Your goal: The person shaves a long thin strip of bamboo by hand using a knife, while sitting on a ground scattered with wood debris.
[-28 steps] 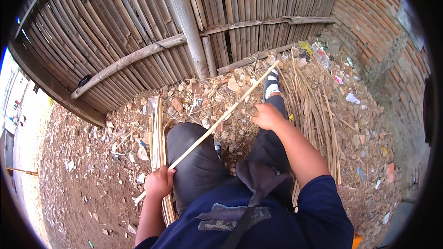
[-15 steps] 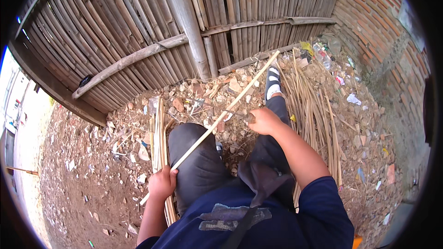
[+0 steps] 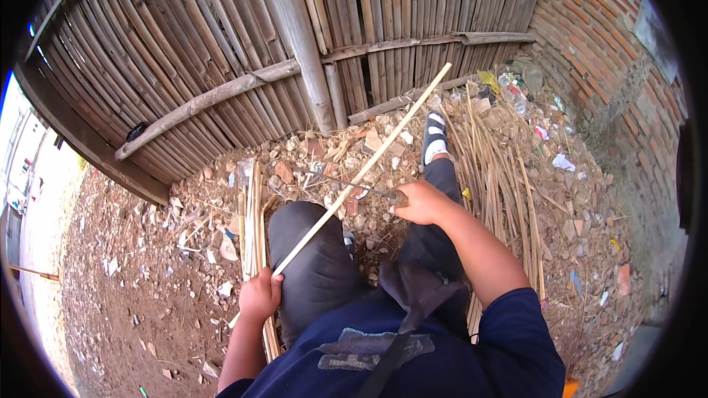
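My left hand (image 3: 259,295) grips the near end of a long pale bamboo strip (image 3: 369,166), which slants up and to the right over my left knee toward the fence. A knife (image 3: 354,187) with a dark blade is held in my right hand (image 3: 422,203), its blade lying across the strip near the middle. I sit with dark trousers; my right leg stretches out to a black and white shoe (image 3: 435,136).
A bamboo-slat fence (image 3: 221,51) with a thick post (image 3: 299,37) stands ahead. A brick wall (image 3: 597,37) is at the right. Cut bamboo strips lie in a bundle (image 3: 253,206) at my left and a pile (image 3: 509,184) at my right. Rubble and litter cover the dirt.
The strip's far end has swung up and further toward the fence. My right hand with the knife has pulled back along the strip toward me.
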Demonstrator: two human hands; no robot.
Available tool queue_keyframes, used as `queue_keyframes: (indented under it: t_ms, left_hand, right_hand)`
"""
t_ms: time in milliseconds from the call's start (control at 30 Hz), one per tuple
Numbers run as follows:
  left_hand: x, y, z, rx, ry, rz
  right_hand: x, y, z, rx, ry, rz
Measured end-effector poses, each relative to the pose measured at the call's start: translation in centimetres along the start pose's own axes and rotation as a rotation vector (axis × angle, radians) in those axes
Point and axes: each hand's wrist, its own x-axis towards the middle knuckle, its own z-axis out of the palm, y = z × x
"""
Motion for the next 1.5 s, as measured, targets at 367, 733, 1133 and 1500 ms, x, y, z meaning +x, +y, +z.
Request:
queue_keyframes:
  t_ms: [367,733,1133,1500]
  left_hand:
    - [0.2,-0.4,0.3,0.005,0.058,0.038]
    - [-0.2,-0.8,-1.6,-0.197,-0.029,0.071]
    - [-2.3,-1.6,0.6,-0.210,0.130,-0.020]
    - [-0.5,-1.7,1.8,-0.326,0.289,0.016]
  right_hand:
    - [-0.9,0.7,0.6,0.051,0.035,-0.007]
    - [-1.0,-2.4,-1.9,-0.183,0.090,0.063]
    - [-1.5,-9.1,-3.8,-0.329,0.089,0.129]
    - [-0.6,-12.4,-6.9,-0.482,0.067,0.140]
